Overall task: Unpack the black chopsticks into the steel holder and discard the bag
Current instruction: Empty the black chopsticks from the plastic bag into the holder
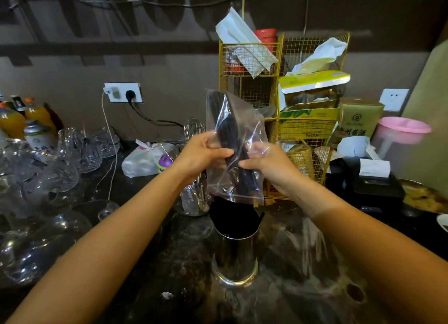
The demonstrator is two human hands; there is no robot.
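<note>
A: Start at the hands. What has each got?

B: The left hand (204,151) is closed around the clear plastic bag (234,144) at its middle, thumb across the front, pinching the bundle of black chopsticks (228,134) through the film. The right hand (263,161) pinches the bag from the 3 o'clock side, thumb and fingers pressed on the plastic just beside the sticks.

A: And the chopsticks themselves?

B: Inside the bag, running from about 11 o'clock at the top down to 5 o'clock. I cannot tell which end of the bag is open.

A: Where's the holder?

B: The steel holder (235,258) stands upright on the dark tabletop (303,263) at 6 o'clock of the hands, right under the bag's lower edge. Black chopsticks already stand in it.

A: So which step is this?

B: I judge it the unpacking itself: bag held over the holder, sticks not yet out.

A: What does the next move want?

B: Find the open end, slide the bundle free, keep it upright and lower it into the holder without knocking the glassware (58,158) at 9 o'clock. The bag gets discarded after; no bin is in view.
</note>
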